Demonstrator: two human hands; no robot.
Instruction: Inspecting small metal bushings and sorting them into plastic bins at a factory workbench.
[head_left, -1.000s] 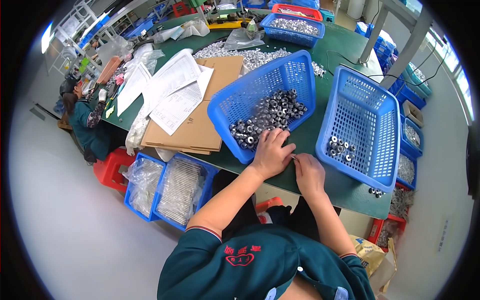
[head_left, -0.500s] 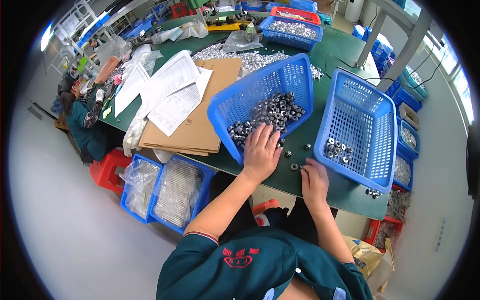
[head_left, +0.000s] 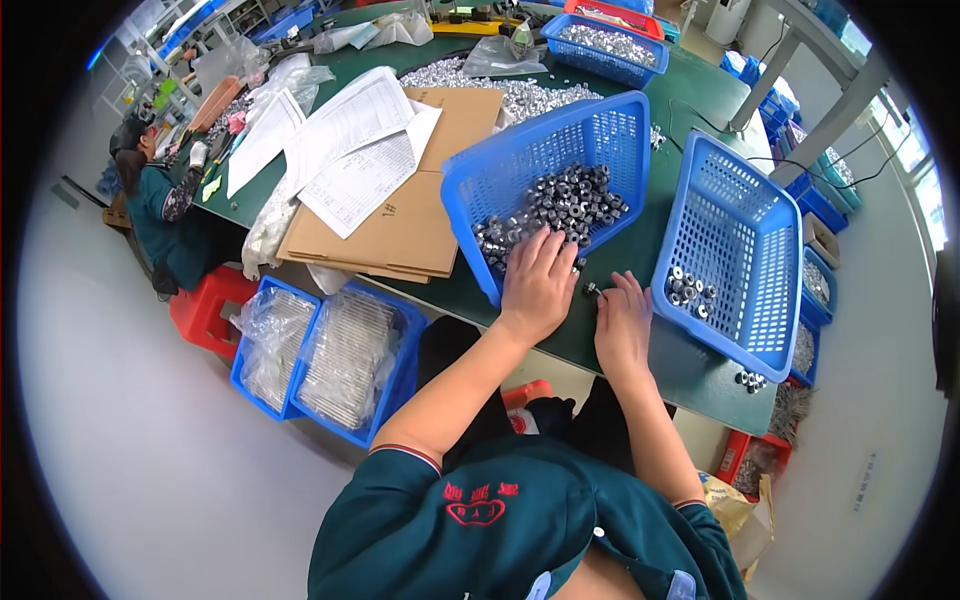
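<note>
Dark and silvery metal nut-like rings [head_left: 575,200] lie heaped in the left blue basket [head_left: 622,125]. My left hand [head_left: 538,288] reaches over that basket's near edge, its fingers stretched out and slightly apart at the edge of the heap. On the green table between the two baskets lies my right hand [head_left: 622,325], fingers extended. A small metal ring [head_left: 591,289] sits by its thumb side; whether they touch I cannot tell. The right blue basket [head_left: 735,215] holds several such rings [head_left: 690,293] in its near left corner.
Cardboard sheets [head_left: 400,235] with printed papers [head_left: 365,180] cover the table on the left. Silvery parts [head_left: 520,95] spread behind the baskets, near another blue basket [head_left: 605,55]. Loose rings [head_left: 750,382] lie by the right basket's near corner. A co-worker [head_left: 160,205] sits at far left.
My right hand has moved away from my body across the table, its fingers straightening from a bent, pinched pose. The loose rings by it have shifted; fewer show. The whole view has shifted slightly.
</note>
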